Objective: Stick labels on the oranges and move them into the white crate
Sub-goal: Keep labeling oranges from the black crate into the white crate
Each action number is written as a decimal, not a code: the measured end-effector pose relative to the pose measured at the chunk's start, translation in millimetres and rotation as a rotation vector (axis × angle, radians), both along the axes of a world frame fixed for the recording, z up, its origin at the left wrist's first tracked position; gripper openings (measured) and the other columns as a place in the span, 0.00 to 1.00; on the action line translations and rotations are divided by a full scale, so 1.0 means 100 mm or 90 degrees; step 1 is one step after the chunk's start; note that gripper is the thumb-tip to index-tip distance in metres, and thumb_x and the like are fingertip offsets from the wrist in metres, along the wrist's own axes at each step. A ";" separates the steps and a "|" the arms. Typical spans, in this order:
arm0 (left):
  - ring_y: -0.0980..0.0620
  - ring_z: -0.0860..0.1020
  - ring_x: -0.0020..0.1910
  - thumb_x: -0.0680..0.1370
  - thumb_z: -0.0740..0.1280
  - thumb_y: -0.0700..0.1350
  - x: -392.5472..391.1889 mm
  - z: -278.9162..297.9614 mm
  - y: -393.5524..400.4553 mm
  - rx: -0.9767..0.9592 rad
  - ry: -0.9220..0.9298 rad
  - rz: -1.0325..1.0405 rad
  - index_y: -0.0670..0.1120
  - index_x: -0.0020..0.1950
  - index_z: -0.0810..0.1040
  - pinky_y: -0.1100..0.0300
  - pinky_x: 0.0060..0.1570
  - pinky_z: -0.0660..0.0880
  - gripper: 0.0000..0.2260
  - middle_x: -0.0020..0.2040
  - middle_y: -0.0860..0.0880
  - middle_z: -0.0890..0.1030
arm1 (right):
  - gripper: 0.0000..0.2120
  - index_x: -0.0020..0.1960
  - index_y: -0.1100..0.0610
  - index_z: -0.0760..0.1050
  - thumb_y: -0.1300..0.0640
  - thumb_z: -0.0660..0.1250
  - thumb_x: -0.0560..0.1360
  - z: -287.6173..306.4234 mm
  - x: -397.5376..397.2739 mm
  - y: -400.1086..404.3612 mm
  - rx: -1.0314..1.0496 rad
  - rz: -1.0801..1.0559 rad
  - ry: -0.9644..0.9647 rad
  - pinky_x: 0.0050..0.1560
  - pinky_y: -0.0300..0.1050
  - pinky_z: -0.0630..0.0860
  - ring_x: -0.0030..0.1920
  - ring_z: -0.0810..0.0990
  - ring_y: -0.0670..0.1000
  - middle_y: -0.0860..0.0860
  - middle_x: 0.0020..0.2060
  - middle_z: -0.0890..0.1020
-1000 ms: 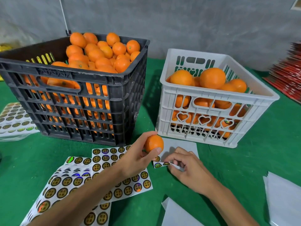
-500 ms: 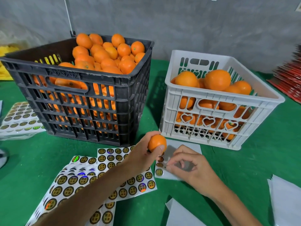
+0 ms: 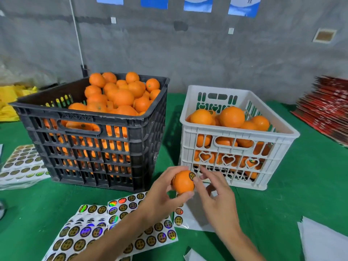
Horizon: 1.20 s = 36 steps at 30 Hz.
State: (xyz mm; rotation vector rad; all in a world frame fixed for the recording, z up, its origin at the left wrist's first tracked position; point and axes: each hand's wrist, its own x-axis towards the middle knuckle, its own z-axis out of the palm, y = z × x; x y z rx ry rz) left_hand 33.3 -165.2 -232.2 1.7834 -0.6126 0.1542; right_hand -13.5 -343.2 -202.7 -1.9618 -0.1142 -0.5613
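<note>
My left hand point(image 3: 162, 198) grips a small orange point(image 3: 183, 182) above the table, just in front of the white crate point(image 3: 238, 137). A round dark-and-gold label point(image 3: 191, 176) sits on the orange's upper right side. My right hand point(image 3: 216, 198) is beside it, with a fingertip touching the orange at the label and the other fingers loosely spread. The white crate holds several oranges. To its left the black crate point(image 3: 94, 117) is heaped with oranges. Sticker sheets point(image 3: 90, 232) lie under my left forearm.
A mostly used sticker sheet point(image 3: 190, 217) lies under my hands on the green table cover point(image 3: 282, 213). More sticker sheets point(image 3: 20, 164) are stacked at the far left. White backing papers point(image 3: 323, 240) lie at the right, and a red stack point(image 3: 327, 108) stands at the back right.
My right hand left the sheet on the table and rose to the orange, which now carries a label. My left hand lifted the orange slightly. The camera tilted up.
</note>
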 end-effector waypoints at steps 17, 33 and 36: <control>0.45 0.57 0.82 0.85 0.63 0.52 1.09 2.57 -0.74 0.379 -0.154 0.096 0.45 0.85 0.47 0.48 0.80 0.58 0.35 0.84 0.43 0.56 | 0.29 0.81 0.61 0.59 0.53 0.60 0.82 1.72 0.75 0.03 -0.360 -0.270 -0.140 0.80 0.52 0.57 0.78 0.63 0.57 0.58 0.78 0.65; 0.39 0.71 0.71 0.81 0.71 0.48 1.86 2.24 1.13 0.676 0.066 0.363 0.54 0.76 0.71 0.47 0.71 0.70 0.24 0.75 0.41 0.66 | 0.26 0.79 0.53 0.64 0.50 0.61 0.82 1.40 0.89 0.73 -0.289 -0.041 -0.181 0.79 0.44 0.58 0.77 0.63 0.47 0.47 0.77 0.67; 0.41 0.73 0.71 0.78 0.74 0.43 1.78 2.33 1.09 0.547 -0.048 0.353 0.50 0.73 0.77 0.49 0.69 0.71 0.23 0.73 0.41 0.71 | 0.25 0.79 0.53 0.64 0.50 0.62 0.83 1.40 0.92 0.69 -0.276 -0.030 -0.169 0.78 0.43 0.59 0.76 0.64 0.46 0.47 0.76 0.68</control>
